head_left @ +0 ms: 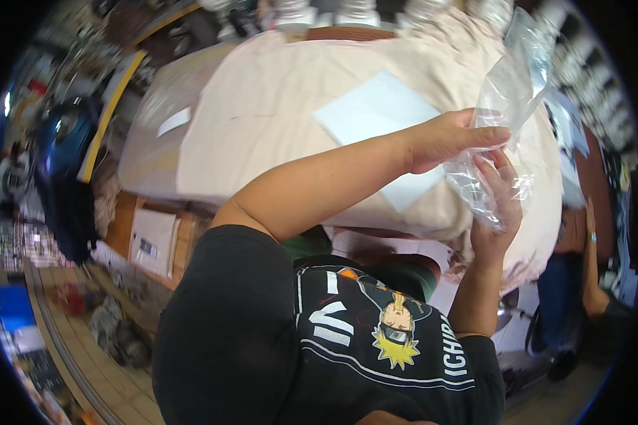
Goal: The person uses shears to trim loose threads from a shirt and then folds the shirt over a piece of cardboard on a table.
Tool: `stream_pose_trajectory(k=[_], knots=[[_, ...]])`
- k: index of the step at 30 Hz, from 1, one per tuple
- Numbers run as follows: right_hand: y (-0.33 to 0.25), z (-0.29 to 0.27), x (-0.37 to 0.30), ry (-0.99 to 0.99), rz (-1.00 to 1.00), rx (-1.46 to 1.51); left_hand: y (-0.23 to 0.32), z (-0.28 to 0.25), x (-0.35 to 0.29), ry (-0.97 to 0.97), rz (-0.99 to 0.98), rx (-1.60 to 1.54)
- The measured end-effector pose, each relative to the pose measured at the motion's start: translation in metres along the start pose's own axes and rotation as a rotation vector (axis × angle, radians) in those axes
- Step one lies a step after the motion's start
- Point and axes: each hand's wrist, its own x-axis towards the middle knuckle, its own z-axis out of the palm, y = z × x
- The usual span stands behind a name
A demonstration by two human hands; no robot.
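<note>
Plastic bag: A clear, crumpled plastic bag (514, 81) is held up over the right side of a cloth-covered table, its loose end rising toward the far edge.
Left hand: The left hand (443, 140) pinches the bag, thumb stretched along the film.
Right hand: Just below, the right hand (502, 195) has its fingers bent upward, plastic draped against them; whether they grip it or sit inside, 1 cannot tell.
Table: A pale cloth (262, 134) bears 1 white sheet (379, 106), partly hidden beneath the left forearm.
Bystander: At far right, 1 co-worker's arm (590, 248) reaches toward a brown surface (594, 166).
</note>
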Motion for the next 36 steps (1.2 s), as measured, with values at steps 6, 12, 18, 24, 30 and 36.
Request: stream_pose_trajectory(k=[6, 12, 18, 24, 30, 36], knots=[[-0.048, 0.066, 0.009, -0.045, 0.214, 0.322, 0.038, -0.037, -0.123, 0.523, 0.183, -0.003], [-0.075, 0.113, 0.016, -0.146, 0.368, 0.456, 0.045, -0.074, -0.180, 0.739, 0.405, 0.175], [-0.076, 0.150, 0.020, -0.400, 0.355, 0.204, 0.060, -0.151, -0.190, 0.911, 0.381, 0.375], [-0.062, 0.145, 0.029, -0.417, 0.355, 0.016, 0.220, -0.310, -0.201, 1.576, 1.160, 1.373], [-0.031, 0.148, 0.041, -0.361, 0.493, -0.170, 0.265, -0.399, -0.135, 1.678, 0.870, 1.919], [-0.011, 0.162, 0.048, -0.426, 0.508, -0.292, 0.198, -0.499, -0.093, 1.438, 0.100, 2.021]])
